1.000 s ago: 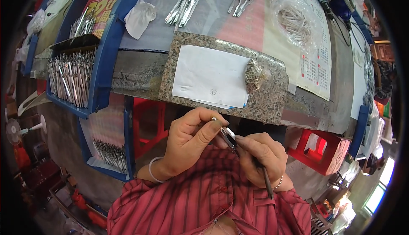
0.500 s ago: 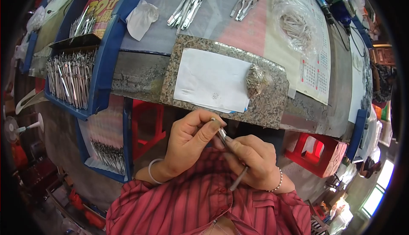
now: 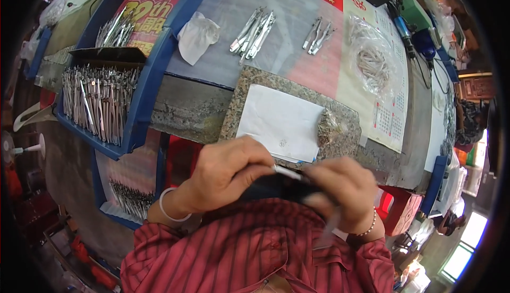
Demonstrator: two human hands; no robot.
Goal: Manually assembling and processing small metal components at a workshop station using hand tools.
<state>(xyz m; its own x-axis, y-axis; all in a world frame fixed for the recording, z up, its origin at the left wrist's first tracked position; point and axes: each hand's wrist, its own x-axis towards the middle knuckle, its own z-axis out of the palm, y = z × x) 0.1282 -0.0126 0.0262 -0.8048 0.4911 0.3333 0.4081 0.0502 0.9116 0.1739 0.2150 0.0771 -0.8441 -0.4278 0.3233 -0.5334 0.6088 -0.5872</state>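
Currently, the left hand point(image 3: 228, 173) and the right hand point(image 3: 342, 189) are set apart, with a small light metal piece point(image 3: 288, 173) bridging the gap between them, in front of the dark underside of the bench. Left thumb and forefinger are pinched on its left end. Right fingers are curled about a slender tool point(image 3: 330, 230) that projects toward 5 o'clock; they are blurred, so whether they also grip the right end of the metal piece cannot be determined. A white bangle point(image 3: 166, 208) encircles the left wrist; a beaded bracelet point(image 3: 370, 224) encircles the right. At 12 o'clock from the hands, a granite slab point(image 3: 243, 99) carries a white sheet point(image 3: 279, 117), with a bundle of pins point(image 3: 330, 127) in clear plastic at the sheet's right edge. Beyond the slab, a larger group of silver tools point(image 3: 254, 33) lies near 11:30, and a smaller group point(image 3: 319, 36) just past 12. A clear bag point(image 3: 373, 64) of pale, thin pieces rests at 1 o'clock. At 10 o'clock, a blue tray point(image 3: 159, 80) holds densely packed metal tools point(image 3: 101, 101); a lower blue tray point(image 3: 98, 186) sits near 9.
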